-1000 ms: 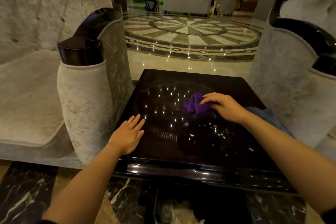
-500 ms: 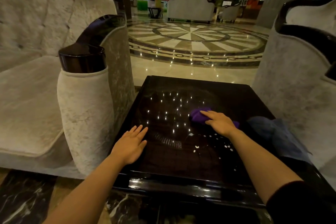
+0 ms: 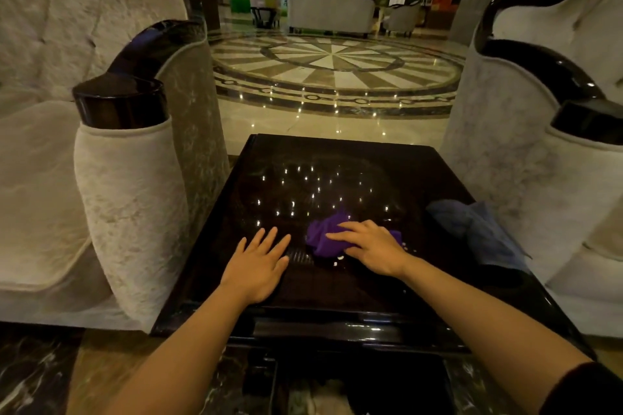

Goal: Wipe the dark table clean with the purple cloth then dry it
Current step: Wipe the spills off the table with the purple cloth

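Note:
The dark glossy table [image 3: 337,158] fills the middle of the view and mirrors many ceiling lights. A crumpled purple cloth [image 3: 322,234] lies on its near half. My right hand [image 3: 371,248] presses down on that cloth, fingers spread over it and pointing left. A few small white crumbs [image 3: 338,259] lie just in front of the cloth. My left hand [image 3: 258,266] rests flat on the table's near left part, fingers apart, holding nothing, a short way left of the cloth.
A grey-blue cloth [image 3: 478,229] lies bunched at the table's right edge. Pale upholstered armchairs with black arm caps stand close on the left [image 3: 128,178] and right [image 3: 539,162]. Beyond the table lies a polished patterned floor [image 3: 337,67].
My right hand has dragged the purple cloth toward me and leftward across the table. My left hand sits nearer the cloth than before, still flat. The view has tilted.

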